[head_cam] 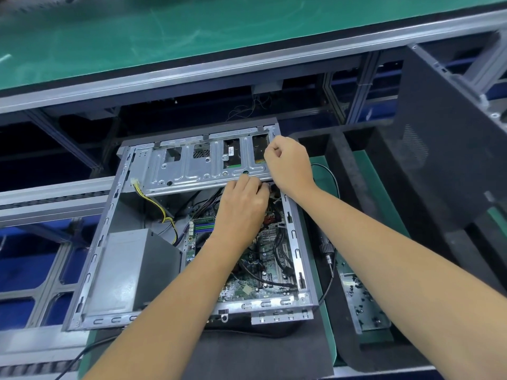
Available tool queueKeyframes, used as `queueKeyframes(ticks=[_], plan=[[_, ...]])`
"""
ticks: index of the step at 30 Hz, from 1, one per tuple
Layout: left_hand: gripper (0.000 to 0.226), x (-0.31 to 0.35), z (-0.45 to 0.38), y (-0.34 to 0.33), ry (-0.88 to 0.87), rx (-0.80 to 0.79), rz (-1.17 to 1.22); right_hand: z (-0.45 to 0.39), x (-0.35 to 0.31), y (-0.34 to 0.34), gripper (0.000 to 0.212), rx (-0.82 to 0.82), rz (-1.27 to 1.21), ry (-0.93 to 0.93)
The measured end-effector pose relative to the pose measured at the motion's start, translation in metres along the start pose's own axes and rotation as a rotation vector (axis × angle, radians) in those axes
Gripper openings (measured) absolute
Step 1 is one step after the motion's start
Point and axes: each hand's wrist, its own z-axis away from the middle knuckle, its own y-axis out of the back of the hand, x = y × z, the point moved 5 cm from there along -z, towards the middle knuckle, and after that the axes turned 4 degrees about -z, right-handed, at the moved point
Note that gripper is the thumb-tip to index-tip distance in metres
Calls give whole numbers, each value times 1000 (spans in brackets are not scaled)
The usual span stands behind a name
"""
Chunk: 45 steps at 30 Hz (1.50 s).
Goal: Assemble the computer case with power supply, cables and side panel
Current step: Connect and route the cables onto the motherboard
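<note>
Curling inward at the centre of the frame, the fingers [256, 185] of the left hand [241, 209] reach under the near edge of the drive cage [197, 165]; what they hold, if anything, is hidden, so I cannot tell whether they grip. The right hand [288, 165], just above and to the right, is closed in a fist at the cage's right end, and whether it pinches something is also unclear. Both forearms cross the open computer case [109, 215], which lies on its side in the middle of the frame, leaving little free room over the motherboard [263, 259]. The power supply [131, 270] fills the case's lower left corner, and yellow and black cables [156, 204] run from it toward the cage. Black cables [279, 250] lie across the board by the right wall. Right of the case, a screwdriver [327, 253] lies on the green tabletop [378, 187] beside a metal tray [362, 305] of screws. A dark side panel [444, 138] stands tilted at the upper right. A metal rail [192, 69] crosses the top.
</note>
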Motion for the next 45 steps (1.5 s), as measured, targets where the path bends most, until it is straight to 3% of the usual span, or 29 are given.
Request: queueKeyframes(ticks=[6, 9, 16, 33, 36, 41, 45], plan=[[16, 3, -2, 3, -31, 28, -22, -1, 0, 0, 25, -2, 1, -5], [25, 6, -9, 10, 2, 47, 13, -1, 0, -1, 24, -1, 3, -3], [22, 4, -9, 15, 85, 81, 109, 0, -1, -2, 25, -13, 33, 15], [26, -14, -1, 3, -52, 76, 251, 3, -8, 1, 30, -14, 87, 30], [19, -23, 7, 2, 40, 32, 435, 4, -9, 1, 32, -18, 93, 33], [29, -60, 20, 7, 541, -28, 1156, 7, -13, 4, 25, -15, 90, 66], [32, -99, 26, 4, 769, 25, 1407, 16, -33, 0, 18, -118, 162, 212]])
